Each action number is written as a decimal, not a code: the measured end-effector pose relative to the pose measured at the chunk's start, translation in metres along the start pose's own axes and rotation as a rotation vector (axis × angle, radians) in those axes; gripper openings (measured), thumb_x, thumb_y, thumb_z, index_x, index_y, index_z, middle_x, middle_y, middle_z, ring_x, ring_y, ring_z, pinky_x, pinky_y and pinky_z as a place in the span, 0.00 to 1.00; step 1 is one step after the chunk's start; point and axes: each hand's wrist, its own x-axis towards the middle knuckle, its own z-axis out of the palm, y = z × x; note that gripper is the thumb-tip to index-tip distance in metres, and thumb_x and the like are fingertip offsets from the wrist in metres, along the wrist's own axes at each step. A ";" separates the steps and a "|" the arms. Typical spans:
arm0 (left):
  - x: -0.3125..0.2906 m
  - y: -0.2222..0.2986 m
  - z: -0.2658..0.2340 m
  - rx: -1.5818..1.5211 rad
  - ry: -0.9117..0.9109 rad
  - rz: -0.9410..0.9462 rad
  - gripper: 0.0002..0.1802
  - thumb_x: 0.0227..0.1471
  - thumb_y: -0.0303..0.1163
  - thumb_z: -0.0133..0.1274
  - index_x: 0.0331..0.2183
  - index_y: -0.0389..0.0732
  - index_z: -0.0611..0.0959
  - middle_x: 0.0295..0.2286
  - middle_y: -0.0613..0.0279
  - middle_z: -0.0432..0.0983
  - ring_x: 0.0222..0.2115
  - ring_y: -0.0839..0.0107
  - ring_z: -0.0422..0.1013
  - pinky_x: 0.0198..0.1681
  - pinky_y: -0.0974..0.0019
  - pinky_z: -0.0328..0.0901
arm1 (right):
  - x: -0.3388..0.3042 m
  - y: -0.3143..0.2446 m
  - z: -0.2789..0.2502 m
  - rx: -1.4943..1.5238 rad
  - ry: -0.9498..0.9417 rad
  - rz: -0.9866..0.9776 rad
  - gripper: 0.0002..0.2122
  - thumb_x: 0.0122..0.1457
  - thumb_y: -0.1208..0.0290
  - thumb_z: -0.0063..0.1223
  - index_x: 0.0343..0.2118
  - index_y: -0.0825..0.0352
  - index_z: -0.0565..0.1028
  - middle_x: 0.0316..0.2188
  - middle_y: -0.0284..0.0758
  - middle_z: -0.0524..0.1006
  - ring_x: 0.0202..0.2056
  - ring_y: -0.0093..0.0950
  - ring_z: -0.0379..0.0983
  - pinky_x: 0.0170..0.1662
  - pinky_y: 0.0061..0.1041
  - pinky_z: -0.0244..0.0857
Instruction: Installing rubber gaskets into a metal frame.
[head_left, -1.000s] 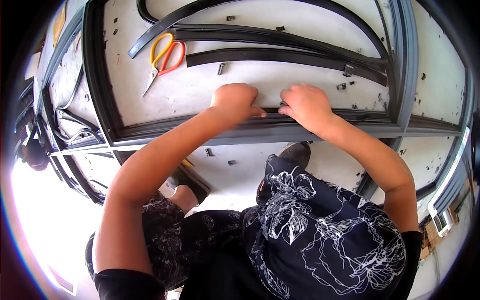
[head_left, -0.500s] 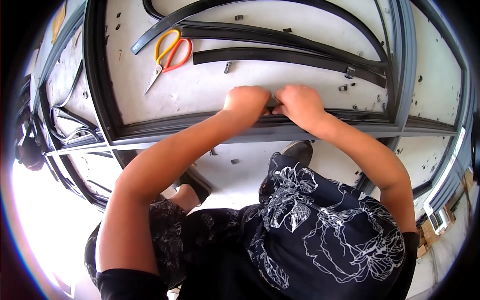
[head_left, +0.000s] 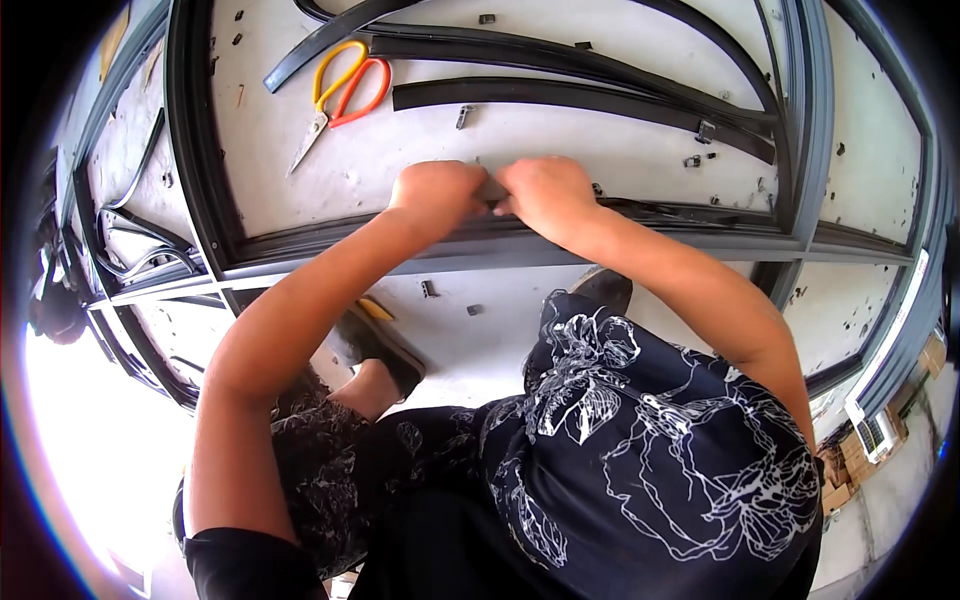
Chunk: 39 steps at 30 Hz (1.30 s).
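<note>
Both hands meet above the near rail of a dark grey metal frame. My left hand is closed, and my right hand is closed a short way to its right. A dark flat strip shows in the gap between them, gripped from both sides; my fingertips and the rest of the strip are mostly hidden under the hands. Right of my right hand, a loose black strip lies along the rail's groove.
Scissors with one yellow and one orange-red handle lie on the pale floor inside the frame. Long black rubber strips curve across beyond my hands. Small dark clips are scattered about. My feet, one in a dark shoe, are below the rail.
Both hands have shifted left along the rail, and the gap between them has widened, showing more of the dark strip. More loose strip shows to the right of my right hand.
</note>
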 end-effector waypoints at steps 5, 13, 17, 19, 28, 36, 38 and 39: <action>-0.010 -0.011 0.002 0.031 0.068 -0.017 0.16 0.46 0.46 0.58 0.29 0.44 0.79 0.26 0.58 0.77 0.32 0.54 0.74 0.33 0.53 0.67 | 0.008 -0.018 0.004 0.080 0.036 0.075 0.06 0.44 0.67 0.61 0.21 0.63 0.78 0.25 0.40 0.79 0.31 0.42 0.76 0.33 0.39 0.69; -0.028 -0.032 -0.009 0.068 0.038 -0.132 0.18 0.45 0.48 0.59 0.28 0.43 0.78 0.25 0.57 0.77 0.32 0.53 0.73 0.32 0.53 0.66 | -0.050 0.051 -0.049 -0.139 -0.021 0.049 0.12 0.45 0.62 0.63 0.21 0.64 0.74 0.25 0.37 0.74 0.34 0.40 0.72 0.38 0.40 0.65; -0.019 -0.028 -0.003 0.007 0.027 -0.065 0.15 0.46 0.45 0.58 0.28 0.43 0.78 0.26 0.57 0.77 0.32 0.54 0.73 0.33 0.53 0.66 | -0.089 0.090 -0.070 -0.232 -0.035 0.137 0.13 0.45 0.60 0.63 0.20 0.65 0.73 0.25 0.37 0.74 0.33 0.41 0.72 0.36 0.40 0.64; -0.016 -0.021 -0.004 -0.021 0.013 -0.012 0.15 0.47 0.44 0.58 0.28 0.43 0.77 0.27 0.57 0.77 0.32 0.54 0.73 0.34 0.54 0.66 | -0.091 0.093 -0.073 -0.200 -0.039 0.194 0.14 0.45 0.60 0.63 0.21 0.65 0.73 0.25 0.38 0.74 0.33 0.41 0.72 0.35 0.40 0.64; 0.014 0.033 0.004 0.007 0.059 0.161 0.10 0.50 0.39 0.54 0.29 0.41 0.78 0.28 0.55 0.77 0.34 0.52 0.74 0.37 0.52 0.68 | -0.085 0.099 -0.060 -0.080 0.022 0.173 0.16 0.44 0.59 0.64 0.20 0.67 0.72 0.23 0.40 0.74 0.31 0.42 0.71 0.33 0.40 0.63; 0.025 0.044 0.006 0.052 0.090 0.209 0.10 0.51 0.37 0.53 0.28 0.41 0.78 0.28 0.53 0.77 0.33 0.50 0.73 0.35 0.51 0.67 | -0.082 0.091 -0.051 -0.109 0.080 0.216 0.18 0.41 0.55 0.65 0.18 0.65 0.72 0.23 0.38 0.74 0.31 0.41 0.72 0.34 0.39 0.64; 0.030 0.045 0.005 0.026 0.127 0.246 0.09 0.51 0.37 0.53 0.28 0.41 0.78 0.27 0.53 0.77 0.32 0.50 0.73 0.35 0.51 0.67 | -0.072 0.084 -0.043 -0.132 0.085 0.185 0.17 0.40 0.54 0.65 0.19 0.65 0.74 0.24 0.39 0.75 0.32 0.41 0.72 0.36 0.40 0.64; 0.029 0.047 0.006 0.000 0.143 0.264 0.09 0.51 0.37 0.53 0.28 0.41 0.78 0.27 0.53 0.77 0.32 0.50 0.73 0.35 0.51 0.67 | -0.068 0.079 -0.038 -0.120 0.100 0.145 0.17 0.40 0.54 0.65 0.19 0.65 0.74 0.25 0.40 0.75 0.33 0.42 0.73 0.37 0.41 0.64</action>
